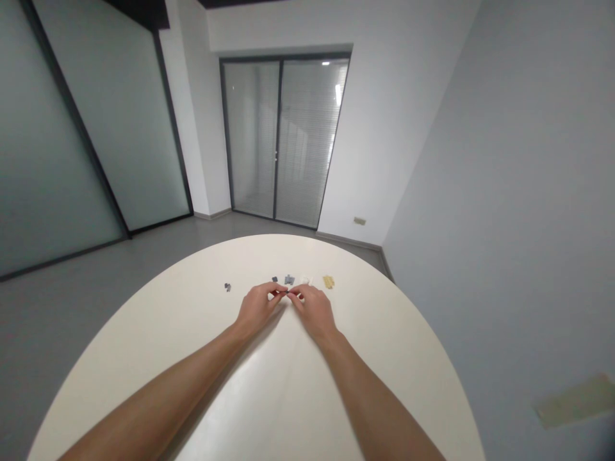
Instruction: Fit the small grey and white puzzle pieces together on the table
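My left hand [261, 305] and my right hand [312, 308] meet over the far half of the round table, fingertips almost touching. Between them they pinch a tiny dark piece [287, 292], too small to name and mostly covered by the fingers. Just beyond the fingertips lie a small dark piece [275, 279] and a grey-blue flat piece [289, 280] with an uneven outline. Some white pieces [306, 280] lie behind my right hand, partly hidden by it. Right of that hand is a yellow flat piece [328, 282] with a jagged edge.
Off to the left on the white round table [202, 384] lie a few small dark pieces [227, 287]. The table's curved edge runs round in front. Past it stand a glass double door [277, 147], frosted panels [106, 115] at left and a pale wall [519, 192] at right.
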A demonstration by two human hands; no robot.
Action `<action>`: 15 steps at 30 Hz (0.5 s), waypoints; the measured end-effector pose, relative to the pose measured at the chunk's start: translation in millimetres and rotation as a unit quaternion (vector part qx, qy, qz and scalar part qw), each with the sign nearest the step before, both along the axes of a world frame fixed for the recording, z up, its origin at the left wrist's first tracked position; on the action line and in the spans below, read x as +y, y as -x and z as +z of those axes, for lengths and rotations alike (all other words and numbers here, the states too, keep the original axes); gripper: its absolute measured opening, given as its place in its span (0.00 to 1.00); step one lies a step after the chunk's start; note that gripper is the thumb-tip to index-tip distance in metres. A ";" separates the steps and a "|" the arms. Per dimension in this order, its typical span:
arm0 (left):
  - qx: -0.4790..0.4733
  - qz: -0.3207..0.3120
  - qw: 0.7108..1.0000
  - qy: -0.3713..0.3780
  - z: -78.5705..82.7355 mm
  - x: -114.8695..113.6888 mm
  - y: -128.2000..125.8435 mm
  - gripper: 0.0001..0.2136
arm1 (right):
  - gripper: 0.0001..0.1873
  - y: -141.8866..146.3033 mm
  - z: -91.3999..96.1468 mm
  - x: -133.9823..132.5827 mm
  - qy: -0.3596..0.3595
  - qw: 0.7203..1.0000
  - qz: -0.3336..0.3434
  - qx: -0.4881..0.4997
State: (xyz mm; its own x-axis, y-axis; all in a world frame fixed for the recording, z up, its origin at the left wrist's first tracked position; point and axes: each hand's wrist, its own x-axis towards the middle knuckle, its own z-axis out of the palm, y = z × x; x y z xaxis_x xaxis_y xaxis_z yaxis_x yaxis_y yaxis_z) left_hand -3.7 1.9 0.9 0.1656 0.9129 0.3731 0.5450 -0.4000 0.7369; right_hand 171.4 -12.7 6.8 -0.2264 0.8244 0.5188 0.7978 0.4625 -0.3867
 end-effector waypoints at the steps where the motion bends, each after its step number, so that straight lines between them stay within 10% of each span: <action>1: 0.002 0.003 1.000 -0.002 0.3 -0.2 0.2 0.12 | 0.07 -0.1 -0.5 0.1 0.000 1.000 -0.001 0.001; 15: 0.073 0.117 0.990 -0.004 11.2 -4.2 7.7 0.11 | 0.06 -2.3 -2.0 -1.3 0.003 1.000 -0.012 0.001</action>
State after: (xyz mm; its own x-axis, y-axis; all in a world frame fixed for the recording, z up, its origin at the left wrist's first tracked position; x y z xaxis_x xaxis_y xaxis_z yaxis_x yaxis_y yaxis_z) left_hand -11.4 -2.3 12.1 0.0023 0.9299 0.3677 0.7236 -0.2554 0.6412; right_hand 173.7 -14.0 4.8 -0.2053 0.8327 0.5142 0.8079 0.4408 -0.3911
